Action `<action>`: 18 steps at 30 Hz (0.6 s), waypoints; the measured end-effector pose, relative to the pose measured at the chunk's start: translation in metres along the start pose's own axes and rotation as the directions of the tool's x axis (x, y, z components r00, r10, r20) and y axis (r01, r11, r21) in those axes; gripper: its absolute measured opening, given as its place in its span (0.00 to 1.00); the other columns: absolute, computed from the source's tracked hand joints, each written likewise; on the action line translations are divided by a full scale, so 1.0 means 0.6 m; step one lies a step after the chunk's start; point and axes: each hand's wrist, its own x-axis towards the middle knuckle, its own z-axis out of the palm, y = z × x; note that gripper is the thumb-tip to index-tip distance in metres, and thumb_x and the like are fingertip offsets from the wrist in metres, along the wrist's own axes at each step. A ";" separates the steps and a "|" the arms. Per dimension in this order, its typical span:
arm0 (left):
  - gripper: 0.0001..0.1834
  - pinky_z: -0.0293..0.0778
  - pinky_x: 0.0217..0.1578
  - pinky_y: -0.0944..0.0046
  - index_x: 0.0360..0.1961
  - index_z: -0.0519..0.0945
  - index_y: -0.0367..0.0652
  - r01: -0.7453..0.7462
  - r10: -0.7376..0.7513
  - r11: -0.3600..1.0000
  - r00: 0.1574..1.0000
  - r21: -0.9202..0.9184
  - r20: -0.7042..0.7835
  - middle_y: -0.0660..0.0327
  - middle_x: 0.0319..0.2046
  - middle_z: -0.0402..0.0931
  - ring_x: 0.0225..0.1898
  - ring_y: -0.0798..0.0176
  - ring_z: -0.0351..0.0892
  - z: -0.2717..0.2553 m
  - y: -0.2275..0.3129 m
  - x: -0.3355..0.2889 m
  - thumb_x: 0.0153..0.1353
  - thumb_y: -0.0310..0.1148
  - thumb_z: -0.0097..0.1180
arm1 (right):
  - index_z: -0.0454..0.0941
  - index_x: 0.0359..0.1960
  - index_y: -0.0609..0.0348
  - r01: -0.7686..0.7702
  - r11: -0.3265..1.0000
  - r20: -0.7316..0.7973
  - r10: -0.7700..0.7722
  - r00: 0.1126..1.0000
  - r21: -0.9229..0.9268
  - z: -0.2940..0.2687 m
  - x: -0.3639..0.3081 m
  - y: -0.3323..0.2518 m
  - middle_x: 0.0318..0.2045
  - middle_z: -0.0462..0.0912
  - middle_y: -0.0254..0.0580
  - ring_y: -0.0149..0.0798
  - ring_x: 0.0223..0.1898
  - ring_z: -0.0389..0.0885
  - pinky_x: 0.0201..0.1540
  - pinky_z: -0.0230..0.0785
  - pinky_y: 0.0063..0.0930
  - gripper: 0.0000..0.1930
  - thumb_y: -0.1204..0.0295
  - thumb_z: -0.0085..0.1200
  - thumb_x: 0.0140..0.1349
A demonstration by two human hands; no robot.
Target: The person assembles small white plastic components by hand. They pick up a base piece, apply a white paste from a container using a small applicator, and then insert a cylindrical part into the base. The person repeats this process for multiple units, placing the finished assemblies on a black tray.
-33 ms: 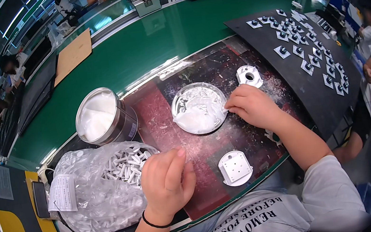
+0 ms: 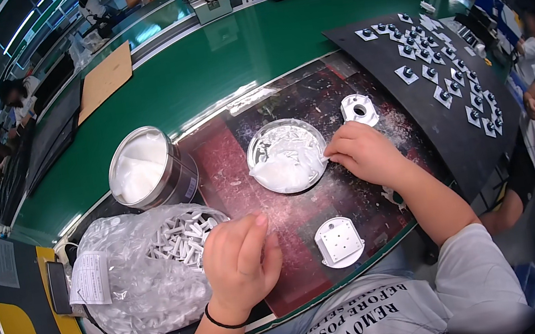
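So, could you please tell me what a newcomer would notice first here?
Likely the shallow round dish of white paste at the centre of the dark red mat, with the right hand at its rim. The left hand hovers by a clear bag of small white parts, beside an open metal can.

A green desk (image 2: pixel 212 71) carries a dark red mat (image 2: pixel 235 179) and, at two o'clock, a black sheet (image 2: pixel 402 98) dotted with white pieces. White paste fills the silver tin (image 2: pixel 146 168) and shallow dish (image 2: pixel 285 156); at seven o'clock, a clear bag (image 2: pixel 139 283) holds white parts.

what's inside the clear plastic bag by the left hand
The clear plastic bag holds a heap of small white plastic parts. The left hand covers its right edge, so anything there is hidden.
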 end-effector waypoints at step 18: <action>0.31 0.71 0.38 0.55 0.54 0.66 0.39 0.006 -0.007 1.000 1.000 0.017 0.015 0.51 0.41 0.76 0.36 0.49 0.76 -0.001 0.001 -0.001 0.46 0.22 0.59 | 0.81 0.30 0.55 -0.044 0.999 0.031 0.044 0.999 -0.015 -0.006 0.000 -0.008 0.31 0.78 0.36 0.41 0.39 0.75 0.44 0.68 0.34 0.05 0.70 0.57 0.53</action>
